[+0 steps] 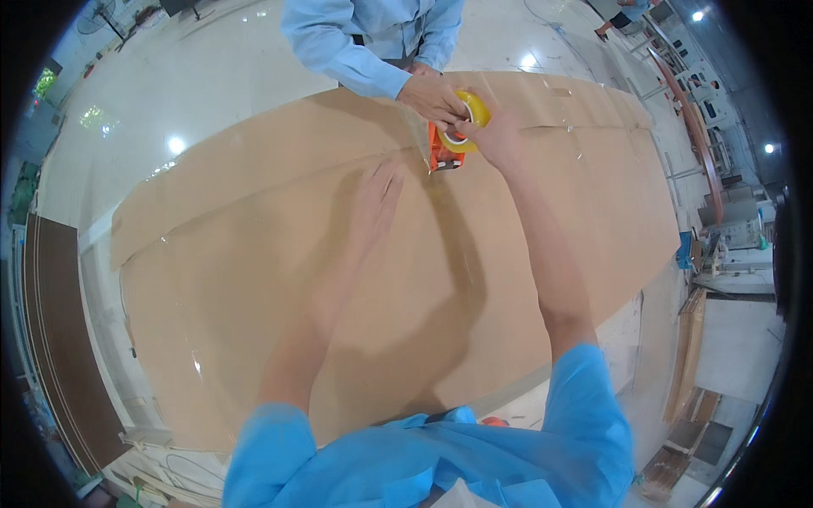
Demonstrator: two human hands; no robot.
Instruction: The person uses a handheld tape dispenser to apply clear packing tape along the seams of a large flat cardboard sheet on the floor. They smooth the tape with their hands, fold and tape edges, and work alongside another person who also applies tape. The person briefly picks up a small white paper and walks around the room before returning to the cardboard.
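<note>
My right hand (498, 137) reaches to the far side of a large brown cardboard sheet (279, 254) and grips an orange tape dispenser (444, 159) by its big yellow tape roll (477, 105). A strip of clear tape seems to run from the dispenser's left side along the cardboard. My left hand (381, 190) is left of the dispenser, palm down over the cardboard seam, fingers stretched out and holding nothing. Across from me, a co-worker's hand (434, 98) touches the same tape roll from the far left.
The co-worker in a light blue shirt (360, 51) stands at the far edge. A dark brown panel (63, 339) lies at the left. Cardboard pieces (688, 347) and a shelf with small items stand at the right. A fan (106, 17) is at the far left.
</note>
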